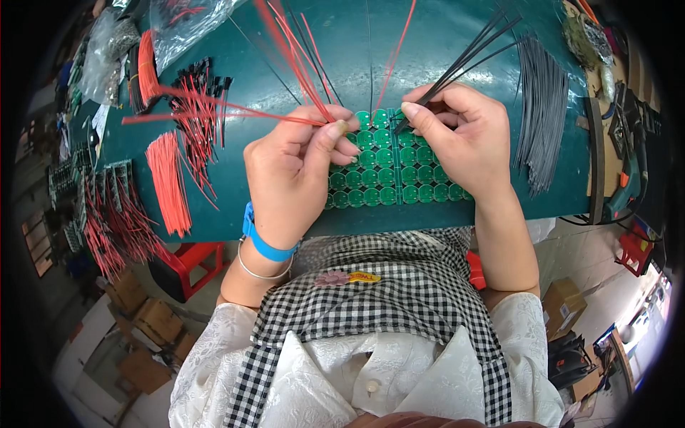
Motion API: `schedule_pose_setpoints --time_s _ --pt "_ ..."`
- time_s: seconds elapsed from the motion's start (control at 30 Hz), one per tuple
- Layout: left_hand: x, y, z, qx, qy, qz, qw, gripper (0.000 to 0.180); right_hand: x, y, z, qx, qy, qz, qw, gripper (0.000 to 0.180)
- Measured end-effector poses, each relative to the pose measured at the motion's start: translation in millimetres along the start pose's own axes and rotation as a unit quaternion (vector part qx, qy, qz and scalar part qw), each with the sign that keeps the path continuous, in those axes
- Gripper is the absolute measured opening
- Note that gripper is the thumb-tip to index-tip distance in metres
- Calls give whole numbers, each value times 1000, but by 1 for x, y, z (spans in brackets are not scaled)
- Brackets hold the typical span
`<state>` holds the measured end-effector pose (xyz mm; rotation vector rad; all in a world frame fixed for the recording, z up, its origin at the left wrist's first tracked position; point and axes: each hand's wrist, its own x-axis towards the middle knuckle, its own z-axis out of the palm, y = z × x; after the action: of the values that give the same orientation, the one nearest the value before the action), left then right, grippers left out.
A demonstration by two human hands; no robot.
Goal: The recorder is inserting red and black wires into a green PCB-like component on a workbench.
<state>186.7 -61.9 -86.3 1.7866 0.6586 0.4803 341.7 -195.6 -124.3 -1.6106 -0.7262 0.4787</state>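
Observation:
A panel of green round circuit boards [386, 175] lies on the green table top, close to its near edge. Over the panel's left part, my left hand [303, 146] pinches several red wires [296, 60], which fan up and to the left. My right hand [464, 128] grips a bunch of black wires [471, 51] between thumb and fingers, above the panel's right part. Their lower tips come down by the upper middle of the panel. One red wire [394, 60] and a thin black wire [370, 50] rise from the panel's top rows between my hands.
A bundle of red wires [170, 182] and a heap of red-black leads with connectors [200, 107] lie at left. Boards with red wires [118, 214] hang off the left edge. Black wires [540, 114] lie at right. Plastic bags [189, 28] sit far left; a red stool [189, 267] stands below.

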Motion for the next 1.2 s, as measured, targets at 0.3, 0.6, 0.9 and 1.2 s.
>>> schedule_pose_setpoints --time_s 0.3,0.6,0.9,1.2 --pt "8 -10 25 9 -30 -2 999 9 0 -3 1 3 4 -12 1000 10" --pt "8 -14 25 89 4 44 995 10 0 -3 1 -14 -2 -18 1000 9" --pt "10 -19 34 -14 38 14 999 9 0 -2 1 -33 1 -48 998 8" --pt "8 -30 36 -6 33 31 999 21 -1 1 1 -28 -8 -43 999 9"
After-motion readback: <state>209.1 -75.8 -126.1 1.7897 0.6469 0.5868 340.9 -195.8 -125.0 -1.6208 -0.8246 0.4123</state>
